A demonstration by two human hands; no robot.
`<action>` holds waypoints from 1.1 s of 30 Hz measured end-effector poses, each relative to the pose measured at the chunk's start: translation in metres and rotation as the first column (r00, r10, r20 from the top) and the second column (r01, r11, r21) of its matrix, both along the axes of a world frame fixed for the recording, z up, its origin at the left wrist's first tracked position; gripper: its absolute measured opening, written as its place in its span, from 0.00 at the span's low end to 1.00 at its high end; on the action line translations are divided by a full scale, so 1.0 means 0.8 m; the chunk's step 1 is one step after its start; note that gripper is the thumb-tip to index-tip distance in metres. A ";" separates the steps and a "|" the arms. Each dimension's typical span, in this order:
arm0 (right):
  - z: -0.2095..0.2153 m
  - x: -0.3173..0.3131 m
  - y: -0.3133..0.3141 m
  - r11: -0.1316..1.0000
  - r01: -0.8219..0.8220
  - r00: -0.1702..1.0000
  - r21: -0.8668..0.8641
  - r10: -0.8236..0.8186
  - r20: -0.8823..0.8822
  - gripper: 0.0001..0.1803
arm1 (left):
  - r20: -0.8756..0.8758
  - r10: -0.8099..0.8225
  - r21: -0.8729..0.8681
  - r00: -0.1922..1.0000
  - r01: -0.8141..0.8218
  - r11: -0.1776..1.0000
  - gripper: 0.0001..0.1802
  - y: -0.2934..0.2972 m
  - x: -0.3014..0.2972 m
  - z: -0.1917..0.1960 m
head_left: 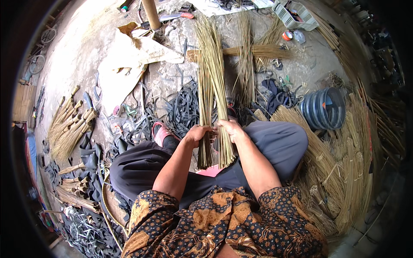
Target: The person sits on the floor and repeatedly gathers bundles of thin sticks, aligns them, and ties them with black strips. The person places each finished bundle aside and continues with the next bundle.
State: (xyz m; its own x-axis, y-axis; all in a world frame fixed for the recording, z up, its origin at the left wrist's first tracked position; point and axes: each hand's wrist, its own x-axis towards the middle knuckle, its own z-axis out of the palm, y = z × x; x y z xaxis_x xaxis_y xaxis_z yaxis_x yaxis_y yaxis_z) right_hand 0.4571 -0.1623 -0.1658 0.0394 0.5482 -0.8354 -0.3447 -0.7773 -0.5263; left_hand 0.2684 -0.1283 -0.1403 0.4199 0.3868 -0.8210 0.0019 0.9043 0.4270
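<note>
My left hand [198,134] is closed around a bundle of thin broom sticks [205,103], near its lower end. A second, paler bundle of broom sticks [220,90] is gripped in my right hand [231,130]. The two bundles lie side by side between my knees, apart at the lower ends and meeting farther up. Their long tips point away from me. Part of my fingers is hidden behind the sticks. Just left of the bundles is a heap of black rubber strips [186,105]. A crosswise stick bundle [269,51] lies beyond, partly behind the held sticks.
Finished small brooms [71,124] lie at left, with shredded strips [88,232] below. At right are large piles of sticks [344,172] and a blue ribbed plastic container [322,108]. A pale sack [124,71], a red-handled knife [176,16], a wooden post [150,15] and a white crate [295,16] are farther off.
</note>
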 end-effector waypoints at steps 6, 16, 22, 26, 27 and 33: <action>0.092 0.001 0.021 0.987 -0.031 0.999 0.155 0.024 0.046 0.11 | -0.206 -0.056 0.115 0.977 0.081 0.990 0.12 -0.006 -0.005 -0.019; 0.386 0.260 0.087 0.829 -0.334 0.423 0.448 -0.293 0.857 0.16 | -0.227 -0.044 0.181 0.973 0.087 0.980 0.19 -0.020 -0.015 -0.046; 0.304 0.381 0.095 0.913 -0.303 0.022 0.271 -0.278 0.960 0.21 | -0.259 0.009 0.398 0.966 0.098 0.912 0.16 -0.022 -0.006 -0.007; 0.101 0.370 0.057 0.975 -0.220 0.330 -0.020 0.094 0.939 0.23 | -0.218 0.058 0.464 0.974 0.051 0.884 0.14 -0.010 0.003 0.047; 0.055 0.361 0.044 0.977 -0.175 0.332 -0.125 0.178 0.926 0.23 | -0.205 0.056 0.470 0.977 0.048 0.881 0.13 -0.005 0.003 0.061; -0.046 0.322 -0.025 0.898 -0.209 0.362 -0.386 0.438 0.823 0.39 | -0.159 0.072 0.590 0.985 0.036 0.807 0.15 0.011 -0.007 0.121</action>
